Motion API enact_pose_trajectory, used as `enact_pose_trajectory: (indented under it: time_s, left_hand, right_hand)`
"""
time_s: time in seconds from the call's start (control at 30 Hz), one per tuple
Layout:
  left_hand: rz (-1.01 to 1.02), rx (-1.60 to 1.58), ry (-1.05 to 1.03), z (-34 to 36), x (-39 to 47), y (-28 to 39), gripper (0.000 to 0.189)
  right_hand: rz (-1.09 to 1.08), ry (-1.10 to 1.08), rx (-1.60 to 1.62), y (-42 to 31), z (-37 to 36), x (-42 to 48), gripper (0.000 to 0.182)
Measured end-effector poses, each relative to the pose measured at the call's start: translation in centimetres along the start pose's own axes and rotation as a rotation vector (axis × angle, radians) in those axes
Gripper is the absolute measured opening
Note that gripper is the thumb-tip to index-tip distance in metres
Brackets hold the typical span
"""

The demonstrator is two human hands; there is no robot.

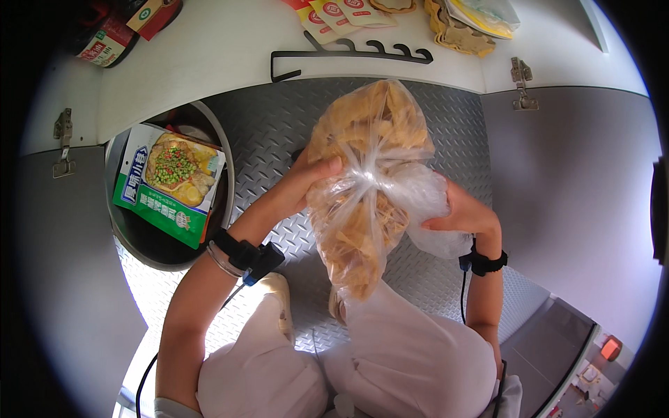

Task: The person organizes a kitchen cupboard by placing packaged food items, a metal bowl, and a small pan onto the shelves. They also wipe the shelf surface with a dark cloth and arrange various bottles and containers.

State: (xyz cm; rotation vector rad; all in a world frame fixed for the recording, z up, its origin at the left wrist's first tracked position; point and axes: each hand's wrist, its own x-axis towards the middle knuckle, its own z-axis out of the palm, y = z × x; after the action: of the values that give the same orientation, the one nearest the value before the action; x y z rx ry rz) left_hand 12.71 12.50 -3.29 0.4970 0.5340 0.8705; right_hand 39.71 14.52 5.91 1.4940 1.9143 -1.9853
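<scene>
A clear plastic bag (360,240) filled with tan, flaky dried food hangs between my hands above the metal floor. Its neck is twisted or knotted near the middle, with creases running out from it. My left hand (313,175) grips the bag's left side, thumb on top and fingers hidden behind. On the right, my right hand (465,209) holds the bunched loose plastic (418,193) of the bag's neck. I cannot tell whether the bulging upper and lower parts are one bag or two.
Left of me, a round dark pan (227,204) holds food packets (172,183). Ahead is a white cabinet shelf (209,57) with a black hook rack (350,53), sachets (339,15), an egg carton (454,31) and dark bottles (112,42). Open grey doors (564,172) flank the diamond-plate floor (272,120).
</scene>
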Motion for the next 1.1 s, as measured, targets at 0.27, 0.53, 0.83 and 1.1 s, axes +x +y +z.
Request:
enact_pose_trajectory:
  time_s: [0.27, 0.53, 0.83, 1.1]
  left_hand:
    - [0.055, -0.031, 0.035, 1.3, 0.2, 1.8, 0.062]
    - [0.059, -0.128, 0.114, 0.7, 0.2, 1.7, 0.058]
    - [0.118, -0.135, 0.156, 1.1, 0.6, 1.6, 0.054]
    - [0.191, 0.074, 0.156, 1.9, 0.2, 2.5, 0.055]
  right_hand:
    - [-0.022, 0.197, 0.106, -0.3, -0.6, -0.8, 0.068]
    - [-0.434, 0.969, -0.806, -0.7, 1.8, 1.9, 0.046]
    - [-0.204, 1.039, -0.441, -0.1, 3.9, 3.5, 0.043]
    - [-0.418, 0.504, 0.259, 2.4, 3.6, 3.9, 0.050]
